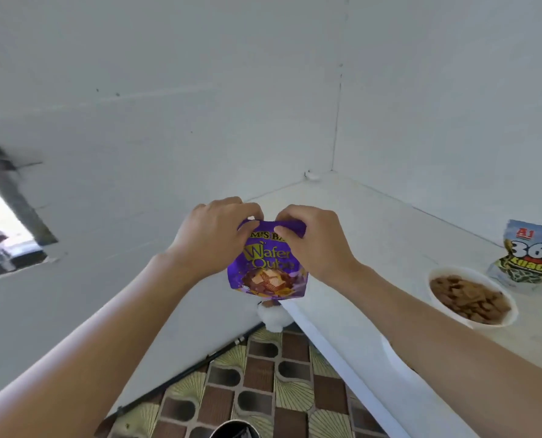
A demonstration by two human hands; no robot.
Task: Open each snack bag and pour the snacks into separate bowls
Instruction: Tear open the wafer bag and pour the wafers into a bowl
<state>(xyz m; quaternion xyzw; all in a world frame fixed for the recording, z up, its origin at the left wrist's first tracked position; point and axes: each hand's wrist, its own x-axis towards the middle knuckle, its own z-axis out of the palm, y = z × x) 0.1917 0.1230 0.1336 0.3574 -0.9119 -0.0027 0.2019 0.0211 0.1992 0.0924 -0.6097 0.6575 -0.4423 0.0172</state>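
Holding a purple wafer bag [267,267] in the air with both hands, I keep it in front of the white wall [168,90], above the near left edge of the worktop [373,248] and not resting on it. Far left: a window opening [1,222] in the wall. Below: a patterned floor [263,384] of brown and cream tiles. Left of centre: my left hand [212,235], its grip clenched on the top left corner of the bag, thumb on the printed front, fingers folded behind the top seam. Centre: the bag hangs upright, label facing me, the top edge crumpled between the two grips; whether the seam has been parted, I cannot tell. The lower half shows printed wafer cubes; the real contents are hidden. Right of centre: my right hand [313,245], its grip pinched shut on the top right corner of the same bag, thumb on the front near the left thumb. Right: a white bowl [497,322] on the worktop, well apart from the bag, filled nearly to the rim with brown snack pieces [468,300]. Far right: a second snack bag [530,257], pale blue and green with large numerals, stands just behind the bowl, partly cut off by the frame edge.
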